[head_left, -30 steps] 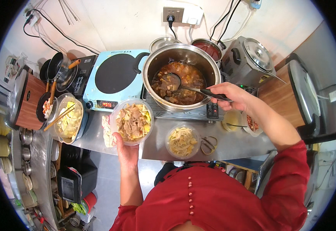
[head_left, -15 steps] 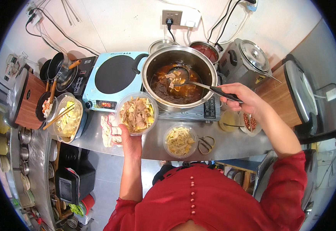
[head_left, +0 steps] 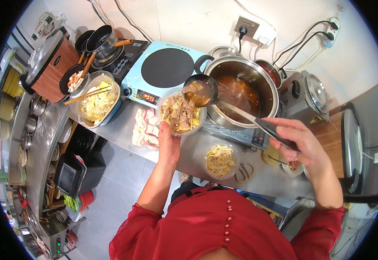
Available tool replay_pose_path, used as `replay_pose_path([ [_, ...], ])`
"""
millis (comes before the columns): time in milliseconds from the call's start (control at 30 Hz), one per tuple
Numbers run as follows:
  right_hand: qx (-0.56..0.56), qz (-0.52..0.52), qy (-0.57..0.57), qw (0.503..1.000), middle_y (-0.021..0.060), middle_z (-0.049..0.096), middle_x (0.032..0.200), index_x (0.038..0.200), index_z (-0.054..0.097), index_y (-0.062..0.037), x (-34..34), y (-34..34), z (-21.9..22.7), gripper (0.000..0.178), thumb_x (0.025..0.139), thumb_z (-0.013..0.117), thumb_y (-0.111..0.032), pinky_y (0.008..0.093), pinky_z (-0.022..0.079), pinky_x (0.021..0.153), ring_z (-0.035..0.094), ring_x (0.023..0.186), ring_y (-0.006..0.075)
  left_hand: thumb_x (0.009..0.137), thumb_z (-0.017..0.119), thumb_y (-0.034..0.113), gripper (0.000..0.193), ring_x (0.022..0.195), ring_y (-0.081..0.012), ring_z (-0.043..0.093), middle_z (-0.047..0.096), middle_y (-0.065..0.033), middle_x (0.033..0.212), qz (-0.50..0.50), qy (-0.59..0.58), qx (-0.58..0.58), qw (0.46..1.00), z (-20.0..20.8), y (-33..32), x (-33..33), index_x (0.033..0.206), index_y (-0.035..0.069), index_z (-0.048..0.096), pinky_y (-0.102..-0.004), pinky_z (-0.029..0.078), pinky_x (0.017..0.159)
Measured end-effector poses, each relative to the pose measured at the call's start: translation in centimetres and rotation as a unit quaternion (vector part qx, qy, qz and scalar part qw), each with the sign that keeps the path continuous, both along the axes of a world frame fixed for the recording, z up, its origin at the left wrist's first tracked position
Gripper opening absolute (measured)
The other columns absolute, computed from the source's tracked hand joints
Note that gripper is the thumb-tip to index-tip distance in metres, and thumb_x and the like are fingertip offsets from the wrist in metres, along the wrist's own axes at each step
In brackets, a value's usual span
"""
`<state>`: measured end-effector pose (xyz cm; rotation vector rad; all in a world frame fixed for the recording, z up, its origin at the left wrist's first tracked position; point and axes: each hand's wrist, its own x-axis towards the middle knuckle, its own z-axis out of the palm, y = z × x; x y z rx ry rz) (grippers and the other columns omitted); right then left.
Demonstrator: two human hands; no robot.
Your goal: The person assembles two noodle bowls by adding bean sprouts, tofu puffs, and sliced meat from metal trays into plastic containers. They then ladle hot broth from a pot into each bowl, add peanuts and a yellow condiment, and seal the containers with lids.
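Observation:
My left hand point(head_left: 169, 141) holds up a clear round plastic bowl point(head_left: 181, 128) with sliced meat point(head_left: 179, 111) heaped over yellowish vegetables. In my right hand point(head_left: 299, 141) is the black handle of a ladle point(head_left: 236, 109). The ladle's bowl, filled with brown broth and some meat, is tilted at the right rim of the plastic bowl. Behind the ladle stands a large steel pot point(head_left: 272, 76) of dark reddish-brown soup on an induction cooker point(head_left: 232, 134). A second plastic bowl, with noodles point(head_left: 219, 162), rests on the counter nearer to me.
Left of the pot lies a light-blue induction cooker point(head_left: 137, 84) with a lit display. A folded cloth point(head_left: 145, 125) is beside it. Farther left, chopsticks point(head_left: 89, 94) lie across a tub of vegetables point(head_left: 96, 110). Scissors point(head_left: 244, 172) sit by the noodles; the counter edge point(head_left: 189, 173) runs close to me.
The ladle has come out of the pot with broth and meat and moved left to the held bowl. The whole view has swung, so the counter things appear shifted right.

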<state>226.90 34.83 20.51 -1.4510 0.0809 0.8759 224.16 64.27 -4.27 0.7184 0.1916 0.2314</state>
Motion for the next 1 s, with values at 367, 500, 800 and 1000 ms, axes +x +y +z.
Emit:
replay_pose_path([
  [367,-0.038,0.054,-0.063,0.996,0.0031,0.056,0.077,0.139,0.047,-0.0025,0.6,3.0,-0.7,0.043,0.098,0.051,-0.014,0.0183,0.027,0.042,0.038,0.048,0.0033,0.081,0.062,0.065,0.091,0.135,-0.0220,0.041,0.043,-0.0051,0.146,0.022,0.012,-0.003,1.000,0.9,1.9,-1.2,0.146,0.009,0.032,-0.0409,0.035,0.109],
  [500,-0.091,0.079,-0.104,0.987,0.0013,0.055,0.078,0.140,0.046,-0.0032,0.1,4.5,-1.3,0.045,0.096,0.053,-0.011,0.0184,0.029,0.044,0.038,0.051,0.0025,0.080,0.063,0.065,0.091,0.133,-0.0220,0.043,0.044,-0.0054,0.146,0.021,0.042,-0.013,0.999,0.7,1.9,-1.2,0.146,0.009,0.033,-0.0411,0.036,0.109],
  [800,-0.013,0.036,-0.060,0.997,0.0052,0.056,0.080,0.140,0.046,-0.0042,0.5,4.5,-2.4,0.044,0.097,0.051,-0.014,0.0205,0.028,0.040,0.036,0.047,0.0046,0.084,0.059,0.063,0.088,0.134,-0.0230,0.042,0.043,-0.0062,0.146,0.009,0.026,-0.015,1.000,1.4,1.8,-1.6,0.147,0.008,0.032,-0.0425,0.035,0.110],
  [1000,0.100,-0.058,0.037,0.993,0.0082,0.057,0.080,0.136,0.050,-0.0026,0.2,1.6,-2.4,0.041,0.097,0.051,-0.016,0.0189,0.026,0.039,0.034,0.043,0.0051,0.089,0.048,0.064,0.081,0.136,-0.0222,0.039,0.041,-0.0057,0.148,-0.005,0.029,0.002,1.000,0.8,3.5,-0.6,0.148,0.012,0.031,-0.0430,0.034,0.110],
])
